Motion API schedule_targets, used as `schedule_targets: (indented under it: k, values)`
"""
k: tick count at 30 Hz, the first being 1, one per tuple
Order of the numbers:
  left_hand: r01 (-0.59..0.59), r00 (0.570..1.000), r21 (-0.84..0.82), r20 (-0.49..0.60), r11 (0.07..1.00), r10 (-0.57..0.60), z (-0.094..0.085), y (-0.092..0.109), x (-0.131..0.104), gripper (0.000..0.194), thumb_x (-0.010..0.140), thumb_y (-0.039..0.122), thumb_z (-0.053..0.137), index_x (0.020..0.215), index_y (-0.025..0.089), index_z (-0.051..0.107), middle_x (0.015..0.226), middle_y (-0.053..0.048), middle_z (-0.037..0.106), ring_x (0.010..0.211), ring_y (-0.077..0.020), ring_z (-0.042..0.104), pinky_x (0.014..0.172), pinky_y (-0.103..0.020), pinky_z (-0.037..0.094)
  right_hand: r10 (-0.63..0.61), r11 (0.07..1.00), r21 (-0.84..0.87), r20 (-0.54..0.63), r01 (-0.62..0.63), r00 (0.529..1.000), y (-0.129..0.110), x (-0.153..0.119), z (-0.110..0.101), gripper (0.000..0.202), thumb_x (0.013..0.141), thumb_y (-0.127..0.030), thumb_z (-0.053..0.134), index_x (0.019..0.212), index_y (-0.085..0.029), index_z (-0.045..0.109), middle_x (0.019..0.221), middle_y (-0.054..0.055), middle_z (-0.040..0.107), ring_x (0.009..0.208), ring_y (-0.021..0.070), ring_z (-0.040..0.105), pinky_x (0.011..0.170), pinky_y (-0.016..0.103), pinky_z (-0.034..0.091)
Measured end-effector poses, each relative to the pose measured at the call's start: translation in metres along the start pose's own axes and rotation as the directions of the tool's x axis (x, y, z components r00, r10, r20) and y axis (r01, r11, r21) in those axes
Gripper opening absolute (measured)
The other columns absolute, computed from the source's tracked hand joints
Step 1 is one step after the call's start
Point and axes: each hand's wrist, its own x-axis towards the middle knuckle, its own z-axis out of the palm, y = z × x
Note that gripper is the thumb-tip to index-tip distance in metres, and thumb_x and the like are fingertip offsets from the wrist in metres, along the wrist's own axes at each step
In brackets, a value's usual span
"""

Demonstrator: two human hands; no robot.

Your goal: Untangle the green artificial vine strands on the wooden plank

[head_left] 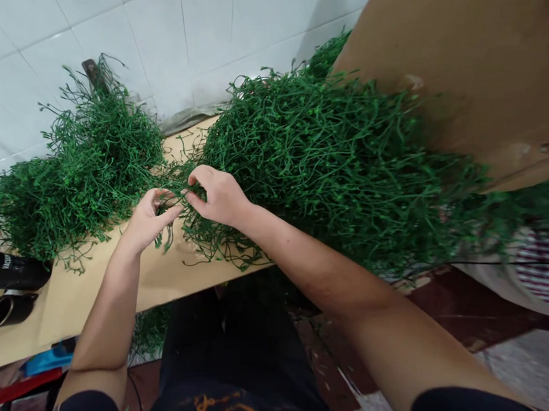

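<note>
A thin bunch of green artificial stems (177, 196) is held between the hands, above the cardboard-topped desk (168, 275). The left grip (145, 221) is closed around the bunch, whose long axis seems to run roughly sideways; its other end is pinched by the right grip (222, 196). The larger stem heap (327, 153) is reached most nearly by the right grip, the smaller heap (101, 159) by the left.

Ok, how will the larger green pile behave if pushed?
The larger green pile probably flexes, its thin stems being curved. It likely drags as a tangle, since they cross throughout. Some may shed: stray stems lie on the brown board.
</note>
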Motion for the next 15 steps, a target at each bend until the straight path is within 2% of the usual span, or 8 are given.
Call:
schedule_targets:
  k: [2, 4, 6, 8, 11, 15]
  values:
    - [0.017, 0.999, -0.032, 0.029, 0.999, -0.016, 0.0, -0.002, -0.004, 0.049, 0.062, 0.039, 0.069, 0.102, 0.016, 0.052, 0.105, -0.008, 0.061, 0.09, -0.0163, 0.057, 0.075, -0.028, 0.045, 0.032, 0.999, 0.019, 0.007, -0.032, 0.999, 0.002, 0.002, 0.0, 0.021, 0.075, -0.034, 0.058, 0.083, -0.018, 0.048, 0.083, 0.006, 0.056, 0.073, 0.0167, 0.049, 0.068, 0.03, 0.038]
    - [0.03, 0.997, -0.014, 0.069, 0.999, -0.028, -0.001, -0.002, -0.007, 0.049, 0.065, 0.044, 0.067, 0.102, 0.015, 0.053, 0.09, -0.005, 0.062, 0.078, -0.0144, 0.056, 0.067, -0.026, 0.043, 0.088, 0.996, 0.01, 0.004, -0.088, 0.996, 0.005, 0.006, -0.001, 0.028, 0.073, -0.041, 0.061, 0.078, -0.019, 0.045, 0.078, 0.004, 0.055, 0.068, 0.0154, 0.046, 0.065, 0.029, 0.036]
    - [0.028, 0.992, 0.015, 0.124, 0.999, -0.03, -0.002, -0.002, -0.009, 0.039, 0.072, 0.046, 0.06, 0.094, 0.015, 0.055, 0.068, 0.0, 0.055, 0.062, -0.0117, 0.049, 0.059, -0.025, 0.038, 0.168, 0.986, -0.008, -0.037, -0.168, 0.985, 0.008, 0.009, -0.001, 0.029, 0.077, -0.046, 0.057, 0.074, -0.02, 0.044, 0.074, 0.003, 0.053, 0.066, 0.0148, 0.045, 0.064, 0.029, 0.035]
    - [0.013, 0.985, 0.037, 0.169, 0.999, -0.019, -0.003, 0.0, -0.012, 0.033, 0.078, 0.048, 0.051, 0.083, 0.016, 0.056, 0.055, 0.003, 0.045, 0.053, -0.01, 0.041, 0.053, -0.024, 0.034, 0.236, 0.971, -0.02, -0.088, -0.239, 0.968, 0.011, 0.012, -0.001, 0.028, 0.084, -0.045, 0.049, 0.075, -0.019, 0.045, 0.072, 0.004, 0.053, 0.066, 0.0153, 0.046, 0.066, 0.029, 0.034]
    - [-0.057, 0.984, 0.045, 0.17, 0.997, 0.049, -0.001, 0.005, -0.018, 0.037, 0.083, 0.05, 0.043, 0.065, 0.018, 0.049, 0.052, 0.003, 0.038, 0.049, -0.0091, 0.034, 0.05, -0.024, 0.031, 0.266, 0.96, -0.07, -0.095, -0.273, 0.959, 0.014, 0.017, 0.0, 0.027, 0.091, -0.04, 0.037, 0.081, -0.017, 0.049, 0.075, 0.006, 0.056, 0.069, 0.0173, 0.051, 0.067, 0.029, 0.034]
    - [-0.156, 0.979, 0.022, 0.139, 0.988, 0.151, 0.01, 0.009, -0.037, 0.042, 0.085, 0.052, 0.042, 0.06, 0.02, 0.041, 0.055, 0.003, 0.037, 0.051, -0.0095, 0.034, 0.052, -0.025, 0.032, 0.25, 0.941, -0.24, 0.013, -0.24, 0.968, 0.011, 0.025, 0.002, 0.039, 0.094, -0.041, 0.027, 0.095, -0.012, 0.055, 0.09, 0.014, 0.063, 0.075, 0.0204, 0.057, 0.065, 0.029, 0.034]
